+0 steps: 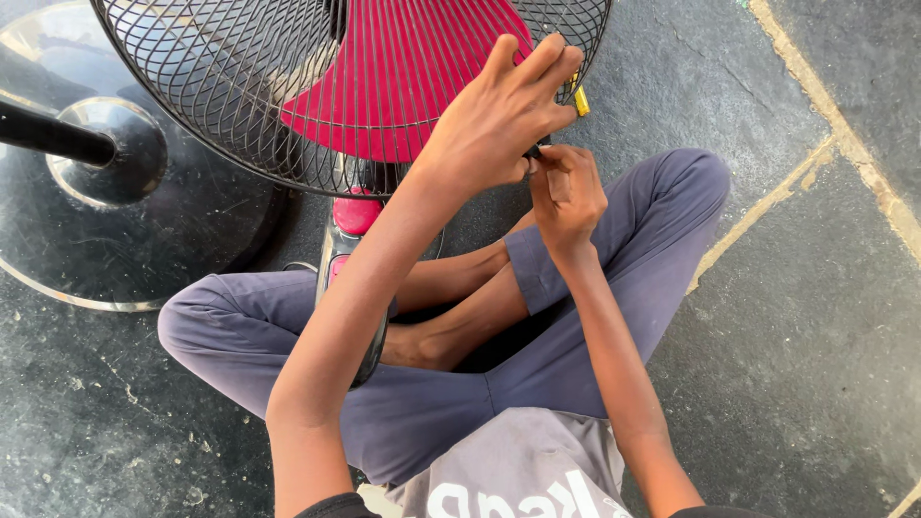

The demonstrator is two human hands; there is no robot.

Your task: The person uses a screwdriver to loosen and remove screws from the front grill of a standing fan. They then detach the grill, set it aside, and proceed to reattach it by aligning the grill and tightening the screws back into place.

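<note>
Head view, person sitting cross-legged on a dark stone floor [815, 364], pedestal fan laid across the lap.

Left hand [499, 115]: curled over the lower edge of the black wire fan guard [240, 86], fingers bent around the rim near its right side. Grasping the guard rim as far as I can tell; the thumb side is hidden behind the hand.

Right hand [566, 192]: just below the left one, touching it, fingertips pinched on a small dark part at the guard rim. Part is too small and too covered to identify. Hand is clenched in a pinch, not released.

A small yellow piece [581, 101] sticks out at the rim just past the left fingers; can't tell what it is.

Red fan blades [403, 77] sit behind the guard wires. Red-and-black fan body [353, 225] runs from the guard down between the knees, under the left forearm. Round shiny metal base [106, 221] with black pole [53, 134] lies at upper left, near the left knee.

Clothing: grey-blue trousers [451, 403], grey shirt [518, 470].
</note>
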